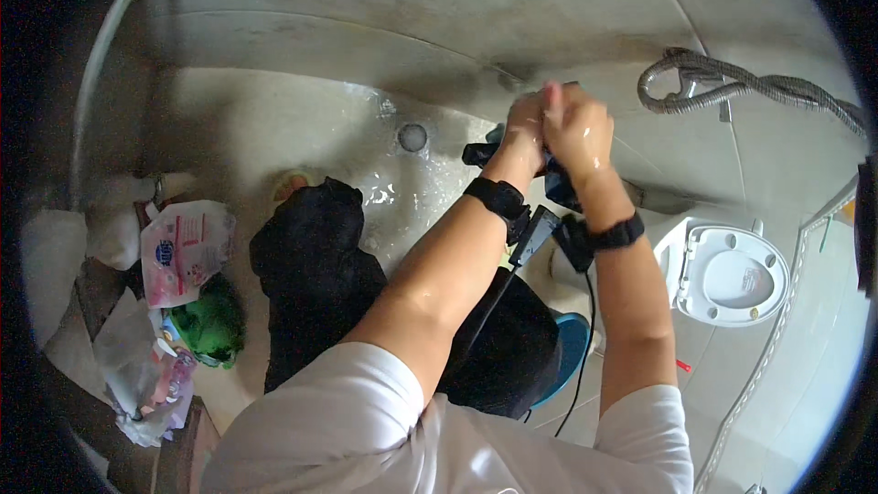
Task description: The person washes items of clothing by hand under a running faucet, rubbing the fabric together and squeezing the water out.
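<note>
from here i see left hand and right hand closed around dark cloth near the floor's far edge; probably soft, slippery, water-heavy, best held mid-bunch.

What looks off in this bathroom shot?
A black cable hangs near the wet right hand, an odd mix with water. A small red object lies stray near the toilet; packaging is heaped messily at left.

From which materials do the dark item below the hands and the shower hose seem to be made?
Dark item: perhaps fabric, from its dull, soft look, though partly hidden.
Shower hose: probably metal, perhaps coated plastic; grey, shiny, finely ribbed.
</note>
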A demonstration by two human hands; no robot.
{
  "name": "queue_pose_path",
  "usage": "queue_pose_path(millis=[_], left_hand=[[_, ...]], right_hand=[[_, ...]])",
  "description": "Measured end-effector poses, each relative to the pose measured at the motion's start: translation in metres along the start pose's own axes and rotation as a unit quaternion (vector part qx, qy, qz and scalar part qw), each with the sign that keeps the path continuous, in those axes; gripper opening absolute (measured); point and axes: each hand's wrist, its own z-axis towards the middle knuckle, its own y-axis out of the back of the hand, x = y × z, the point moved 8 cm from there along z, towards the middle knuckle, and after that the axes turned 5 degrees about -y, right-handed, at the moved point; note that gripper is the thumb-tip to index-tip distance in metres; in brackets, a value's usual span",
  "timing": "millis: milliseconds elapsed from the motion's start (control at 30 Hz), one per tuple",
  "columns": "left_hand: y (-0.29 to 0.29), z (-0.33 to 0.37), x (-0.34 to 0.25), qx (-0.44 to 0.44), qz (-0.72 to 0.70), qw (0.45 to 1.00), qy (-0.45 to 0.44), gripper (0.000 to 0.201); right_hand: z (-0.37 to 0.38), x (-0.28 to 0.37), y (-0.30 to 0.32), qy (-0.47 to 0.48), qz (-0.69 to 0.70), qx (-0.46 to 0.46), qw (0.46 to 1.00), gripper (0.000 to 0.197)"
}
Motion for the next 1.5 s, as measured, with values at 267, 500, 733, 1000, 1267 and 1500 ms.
queue_pose_path(millis=[267, 500, 733, 1000, 1267, 1500], left_hand=[[-0.017, -0.023, 0.042, -0.051, -0.209, 0.927, 0.307, 0.016], [-0.003, -0.006, 0.001, -0.077, -0.311, 0.901, 0.293, 0.029], [0.008, 0.002, 0.009, -0.050, -0.141, 0.956, 0.251, 0.031], [-0.062, -0.008, -0.035, 0.213, 0.165, 0.963, 0.004, 0.055], [-0.065, -0.011, -0.037, 0.235, 0.190, 0.952, -0.052, 0.067], [-0.056, -0.027, 0.020, 0.119, -0.204, 0.921, 0.308, 0.049]], right_hand=[[0.011, -0.130, -0.046, -0.184, 0.236, 0.093, 0.950, 0.037], [-0.045, -0.101, -0.033, -0.111, 0.398, 0.221, 0.883, 0.062], [-0.028, -0.107, 0.042, -0.198, 0.481, 0.157, 0.840, 0.021], [-0.011, -0.105, 0.060, -0.231, 0.451, 0.148, 0.849, 0.027], [-0.023, -0.091, 0.033, -0.272, 0.714, 0.204, 0.612, 0.042], [-0.035, -0.126, 0.020, -0.203, 0.536, 0.061, 0.817, 0.064]])
